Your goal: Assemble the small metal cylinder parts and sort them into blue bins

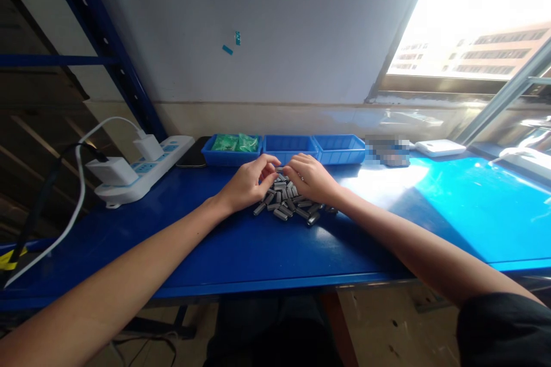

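A heap of short, grey metal cylinder-like pieces (286,205) lies on the blue tabletop (241,252). My left hand (252,183) is over the heap's left side, its fingers curled and its thumb bent in towards them. From the right, my right hand (313,179) arches over the back of the pile with fingers bent down. Both hands' fingertips come close together above the pieces. Whatever lies between the fingers is too small or hidden to make out. Just behind the hands stand three joined blue bins (290,154); the left one holds green packets (236,143).
At left, a white power strip (142,176) carries plugged-in white adapters (112,171) and cables. A dark phone-like slab (192,152) lies beside the bins. On the right are a blurred-out object (387,151) and a white box-shaped device (439,148). A wall closes off the back.
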The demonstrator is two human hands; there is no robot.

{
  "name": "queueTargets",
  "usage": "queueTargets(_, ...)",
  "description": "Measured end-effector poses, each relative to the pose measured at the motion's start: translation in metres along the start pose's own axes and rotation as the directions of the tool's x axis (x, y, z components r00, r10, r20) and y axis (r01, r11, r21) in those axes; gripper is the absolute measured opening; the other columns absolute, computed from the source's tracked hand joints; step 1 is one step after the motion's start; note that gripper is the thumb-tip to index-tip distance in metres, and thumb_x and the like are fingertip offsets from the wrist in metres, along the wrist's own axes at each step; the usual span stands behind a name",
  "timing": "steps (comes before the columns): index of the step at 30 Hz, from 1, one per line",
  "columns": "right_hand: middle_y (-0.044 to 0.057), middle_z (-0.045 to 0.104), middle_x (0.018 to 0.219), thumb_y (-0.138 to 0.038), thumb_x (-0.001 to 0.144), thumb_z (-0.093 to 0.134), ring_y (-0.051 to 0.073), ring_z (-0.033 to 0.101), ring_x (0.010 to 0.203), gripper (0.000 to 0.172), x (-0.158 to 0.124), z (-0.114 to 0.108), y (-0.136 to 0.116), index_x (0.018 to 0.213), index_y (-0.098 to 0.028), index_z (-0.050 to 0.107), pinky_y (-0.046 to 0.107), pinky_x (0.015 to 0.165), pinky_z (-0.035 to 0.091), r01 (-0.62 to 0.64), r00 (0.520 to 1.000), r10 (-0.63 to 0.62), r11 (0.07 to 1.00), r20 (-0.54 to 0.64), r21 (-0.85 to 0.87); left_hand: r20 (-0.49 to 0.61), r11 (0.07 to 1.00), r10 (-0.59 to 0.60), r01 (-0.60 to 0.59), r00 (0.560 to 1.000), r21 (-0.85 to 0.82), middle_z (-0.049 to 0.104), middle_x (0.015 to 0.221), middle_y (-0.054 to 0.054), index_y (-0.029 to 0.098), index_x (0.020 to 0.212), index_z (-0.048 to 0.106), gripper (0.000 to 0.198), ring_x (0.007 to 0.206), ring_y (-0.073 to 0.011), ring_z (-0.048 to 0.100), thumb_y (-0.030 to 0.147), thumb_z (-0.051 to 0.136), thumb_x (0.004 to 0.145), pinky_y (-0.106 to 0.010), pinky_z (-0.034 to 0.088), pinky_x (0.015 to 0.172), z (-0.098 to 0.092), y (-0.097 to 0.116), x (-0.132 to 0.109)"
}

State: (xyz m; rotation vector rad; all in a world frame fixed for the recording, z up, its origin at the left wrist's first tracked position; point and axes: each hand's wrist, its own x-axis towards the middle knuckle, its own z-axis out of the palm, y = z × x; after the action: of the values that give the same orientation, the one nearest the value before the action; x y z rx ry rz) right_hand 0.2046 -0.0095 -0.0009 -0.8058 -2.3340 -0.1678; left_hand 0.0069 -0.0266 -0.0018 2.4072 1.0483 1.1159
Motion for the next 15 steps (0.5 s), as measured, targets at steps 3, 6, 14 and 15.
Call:
queueTargets(3,0.004,0.056,0.069,-0.028,0.099,0.032,0.016,0.049,0.069,0.037,0.0006,-0.0002,-0.0022,0.070,-0.018,0.054,0.031,0.071,0.038,-0.007,1.000,0.007,0.999,0.004,0.034,-0.005,0.998,0.019,-0.018,1.000,0.059,0.062,0.080,-0.001,0.018,0.102,0.056,0.019,0.070,-0.0125,0.058,0.032,0.052,0.090,-0.023,0.044,0.068,-0.0015,0.0000,0.0008)
queueTargets(6,0.005,0.062,0.077,-0.031,0.097,0.040,0.018,0.055,0.076,0.025,0.0002,-0.0018,-0.0051,0.086,-0.017,0.058,0.031,0.074,0.039,-0.034,0.999,0.036,0.997,-0.033,0.063,-0.014,0.994,0.021,-0.019,1.000,0.107,0.062,0.077,-0.002,0.017,0.098,0.058,0.022,0.070,-0.0136,0.057,0.035,0.045,0.094,-0.024,0.042,0.067,-0.0029,-0.0008,0.0012)
queueTargets(14,0.006,0.065,0.086,-0.029,0.093,0.049,0.020,0.059,0.082,0.016,-0.0019,-0.0017,-0.0094,0.101,-0.018,0.058,0.032,0.076,0.040,0.073,0.995,-0.076,0.996,-0.061,-0.047,0.046,0.996,-0.020,0.016,0.999,0.093,0.061,0.069,-0.002,0.016,0.074,0.054,0.039,0.065,-0.0141,0.057,0.035,0.031,0.098,-0.024,0.040,0.063,-0.0050,0.0027,0.0005)
queueTargets(15,0.006,0.065,0.086,-0.030,0.094,0.048,0.019,0.058,0.081,0.016,-0.0014,-0.0023,-0.0099,0.099,-0.018,0.058,0.032,0.075,0.039,0.074,0.995,-0.078,0.995,-0.065,-0.063,0.053,0.995,-0.031,0.026,0.998,0.098,0.061,0.068,-0.002,0.016,0.073,0.055,0.041,0.065,-0.0143,0.057,0.037,0.030,0.098,-0.024,0.040,0.062,-0.0059,0.0034,0.0008)
